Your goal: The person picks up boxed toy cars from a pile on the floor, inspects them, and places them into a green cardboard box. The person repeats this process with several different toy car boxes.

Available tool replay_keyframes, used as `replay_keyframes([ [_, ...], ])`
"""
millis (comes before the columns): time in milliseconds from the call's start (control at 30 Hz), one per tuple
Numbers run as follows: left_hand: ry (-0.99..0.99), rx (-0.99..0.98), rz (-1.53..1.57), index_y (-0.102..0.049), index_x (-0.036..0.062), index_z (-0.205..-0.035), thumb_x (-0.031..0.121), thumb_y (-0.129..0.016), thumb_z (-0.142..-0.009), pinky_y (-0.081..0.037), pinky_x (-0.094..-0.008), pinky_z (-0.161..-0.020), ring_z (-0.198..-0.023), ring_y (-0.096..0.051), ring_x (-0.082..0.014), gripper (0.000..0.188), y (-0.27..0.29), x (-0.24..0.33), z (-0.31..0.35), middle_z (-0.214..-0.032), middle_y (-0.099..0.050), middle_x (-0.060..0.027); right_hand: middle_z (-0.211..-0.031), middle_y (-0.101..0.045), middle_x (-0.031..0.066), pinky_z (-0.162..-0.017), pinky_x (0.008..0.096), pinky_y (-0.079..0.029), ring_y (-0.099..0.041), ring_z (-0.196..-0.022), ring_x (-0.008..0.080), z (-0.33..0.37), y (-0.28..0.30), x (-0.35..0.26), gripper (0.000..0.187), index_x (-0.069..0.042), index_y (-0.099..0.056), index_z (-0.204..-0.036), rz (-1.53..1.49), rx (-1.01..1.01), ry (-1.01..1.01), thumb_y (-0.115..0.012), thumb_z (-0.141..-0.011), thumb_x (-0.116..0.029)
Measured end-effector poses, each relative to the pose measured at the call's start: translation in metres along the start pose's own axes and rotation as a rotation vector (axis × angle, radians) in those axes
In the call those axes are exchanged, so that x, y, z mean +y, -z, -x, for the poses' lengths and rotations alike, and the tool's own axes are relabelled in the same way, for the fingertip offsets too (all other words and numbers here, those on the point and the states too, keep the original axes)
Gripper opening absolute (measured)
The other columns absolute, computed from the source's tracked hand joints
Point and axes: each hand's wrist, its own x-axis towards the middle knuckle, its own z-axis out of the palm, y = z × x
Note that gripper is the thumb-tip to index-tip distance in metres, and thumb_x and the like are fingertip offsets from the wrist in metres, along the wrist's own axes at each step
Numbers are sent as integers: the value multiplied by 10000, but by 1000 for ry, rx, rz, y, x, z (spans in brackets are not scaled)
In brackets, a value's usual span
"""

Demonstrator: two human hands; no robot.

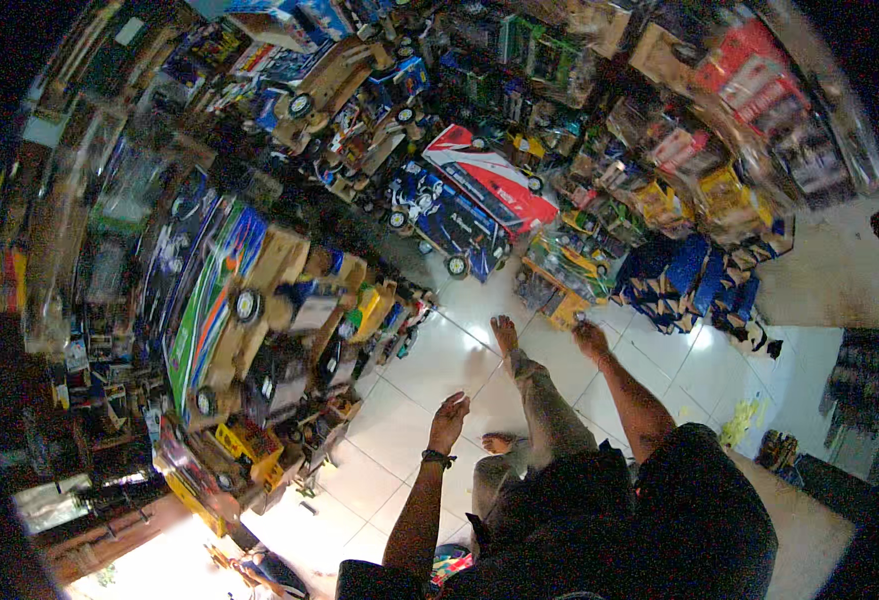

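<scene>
My left hand [447, 424], with a dark band round its wrist, is held over the tiled floor in front of me. Its fingers are drawn together, and a small pale spot shows at their tips, too small to name. My right hand [590, 342] is further forward, its fingers curled beside the near end of a toy truck with a yellow-brown wooden bed [556, 298]. Whether it touches the truck I cannot tell, and what may be in its fingers is hidden. My bare foot [504, 334] rests on the floor between the hands.
Ahead stand a blue toy bus [449, 225] and a red-and-white one [494, 180]. Toy trucks and a green-striped vehicle [214, 310] crowd the left. Blue-and-tan stacked pieces [689, 280] lie to the right. Packed shelves line the back. Another person [264, 572] is at the lower left.
</scene>
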Motion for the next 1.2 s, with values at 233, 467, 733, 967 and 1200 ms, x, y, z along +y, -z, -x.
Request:
replay_keyframes([
  [233,-190,170,-253,-533,29,-1227,180,-583,-875,-502,-326,-801,-909,-641,-204,386,48,-217,188,-1055,-650,-140,-886,-633,167,-639,428,-495,-629,-822,297,150,-128,-53,289,-29,-626,-929,-99,-455,-61,-504,-889,-288],
  [467,217,363,-265,-666,74,-980,351,-597,-877,-508,-358,-572,-619,-618,-179,304,60,-392,403,-817,-684,-107,-773,-698,38,-783,334,-499,-668,-752,182,158,-29,-132,408,-75,-695,-871,70,-445,335,-518,-900,-441],
  [733,426,735,402,-631,58,-1136,468,-615,-841,-497,-316,-553,-656,-639,-170,505,-55,-416,410,-823,-685,-92,-753,-697,85,-723,353,-526,-659,-701,178,177,39,-230,417,-24,-689,-886,-77,-501,197,-488,-950,-384],
  [967,264,854,267,-654,67,-1110,503,-640,-792,-475,-397,-876,-1024,-611,-339,540,-124,-373,321,-1074,-647,-206,-806,-697,51,-580,307,-457,-554,-609,120,178,43,-321,396,-37,-662,-1010,48,-592,443,-531,-921,-400],
  [1200,362,874,422,-634,62,-1130,454,-637,-821,-495,-363,-717,-835,-632,-242,499,-106,-366,338,-904,-674,-141,-826,-679,37,-571,307,-451,-525,-593,113,154,55,-381,374,-78,-667,-1018,-38,-609,675,-499,-939,-403],
])
